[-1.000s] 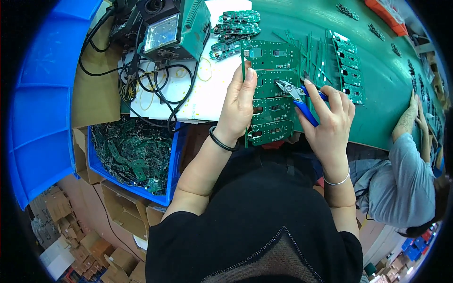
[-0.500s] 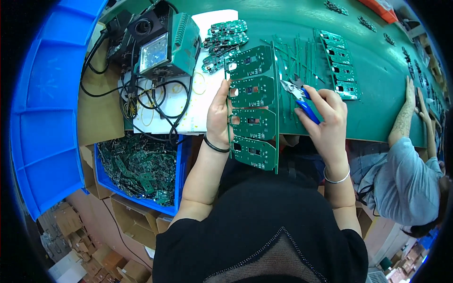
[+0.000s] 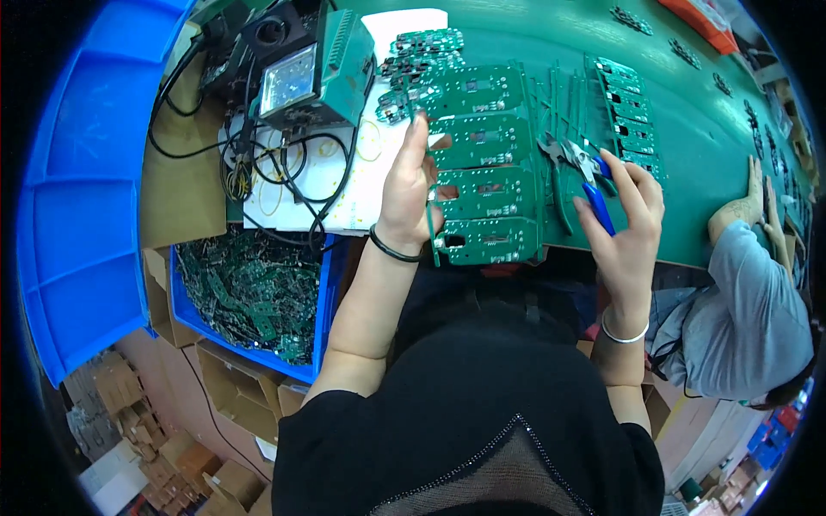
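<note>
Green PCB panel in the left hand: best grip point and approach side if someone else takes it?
Grip the bare right edge of the PCB panel, coming from the right. The left hand already clamps the left edge, and the panel's face carries four populated boards, so a thin edge pinch suits it. Mind the right hand with the blue-handled cutters close to that edge.

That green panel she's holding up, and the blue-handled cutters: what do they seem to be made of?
The green panel looks like rigid circuit-board laminate with a glossy green coating: flat, thin, with cut-outs and pale markings. The cutters seem to have bare grey metal jaws, and their blue handles look like a plastic or rubber sleeve; which one I cannot tell.
</note>
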Demonstrator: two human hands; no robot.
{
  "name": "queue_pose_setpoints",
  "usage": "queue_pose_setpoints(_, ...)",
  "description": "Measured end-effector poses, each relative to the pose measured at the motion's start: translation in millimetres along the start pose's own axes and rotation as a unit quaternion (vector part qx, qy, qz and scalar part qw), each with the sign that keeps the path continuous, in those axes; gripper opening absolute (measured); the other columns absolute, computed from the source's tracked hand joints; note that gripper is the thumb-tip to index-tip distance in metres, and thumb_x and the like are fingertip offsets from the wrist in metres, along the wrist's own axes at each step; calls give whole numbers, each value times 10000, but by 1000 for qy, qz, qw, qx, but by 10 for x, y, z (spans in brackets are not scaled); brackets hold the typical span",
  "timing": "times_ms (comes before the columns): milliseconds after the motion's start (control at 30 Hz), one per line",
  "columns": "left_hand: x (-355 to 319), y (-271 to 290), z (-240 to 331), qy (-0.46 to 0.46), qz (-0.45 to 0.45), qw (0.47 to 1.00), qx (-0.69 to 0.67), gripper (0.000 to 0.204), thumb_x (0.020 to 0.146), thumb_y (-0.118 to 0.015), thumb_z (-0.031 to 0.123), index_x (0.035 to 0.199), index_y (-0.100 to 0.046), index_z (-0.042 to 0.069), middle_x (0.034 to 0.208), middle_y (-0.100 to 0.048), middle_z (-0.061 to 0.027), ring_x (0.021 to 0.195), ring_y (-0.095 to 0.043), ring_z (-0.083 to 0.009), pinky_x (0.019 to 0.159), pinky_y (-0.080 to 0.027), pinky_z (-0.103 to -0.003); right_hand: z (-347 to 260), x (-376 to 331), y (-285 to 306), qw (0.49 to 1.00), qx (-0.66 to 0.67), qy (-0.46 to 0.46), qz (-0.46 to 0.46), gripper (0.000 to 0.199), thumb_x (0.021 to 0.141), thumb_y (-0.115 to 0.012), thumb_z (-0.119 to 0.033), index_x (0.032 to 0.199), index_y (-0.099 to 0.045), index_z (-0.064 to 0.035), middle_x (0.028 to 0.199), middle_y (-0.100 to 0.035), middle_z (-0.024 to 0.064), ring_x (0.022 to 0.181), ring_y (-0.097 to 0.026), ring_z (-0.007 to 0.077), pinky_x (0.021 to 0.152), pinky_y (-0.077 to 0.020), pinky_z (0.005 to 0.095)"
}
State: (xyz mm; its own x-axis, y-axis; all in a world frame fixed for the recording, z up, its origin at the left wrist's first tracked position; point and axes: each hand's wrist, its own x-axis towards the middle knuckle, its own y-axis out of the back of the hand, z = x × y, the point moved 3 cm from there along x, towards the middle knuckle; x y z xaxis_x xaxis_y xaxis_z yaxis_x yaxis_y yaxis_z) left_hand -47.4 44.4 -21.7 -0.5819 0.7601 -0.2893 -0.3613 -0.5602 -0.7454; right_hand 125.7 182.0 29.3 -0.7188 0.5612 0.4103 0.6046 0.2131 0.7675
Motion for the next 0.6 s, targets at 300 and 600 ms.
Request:
queue_pose_setpoints(300,-53,-148,90,-67,51,977,197,420,982,-374,443,1278,-436,151,1048,-525,-44,918,-558,-126,668,-510,-273,-275,-79,-111,988,-74,100,-97,538,680,-733,-162,1192,-583,-98,1102,-513,121,1074,-461,298,946,-318,414)
queue_pose_setpoints(600,-49,-198,84,-149,2,970,191,388,1016,-341,321,1290,-420,58,1183,-554,-85,1050,-548,-141,865,-479,-277,-326,-56,-118,982,-111,111,-106,500,695,-726,-183,1169,-590,-100,1085,-517,114,1057,-466,284,918,-314,415)
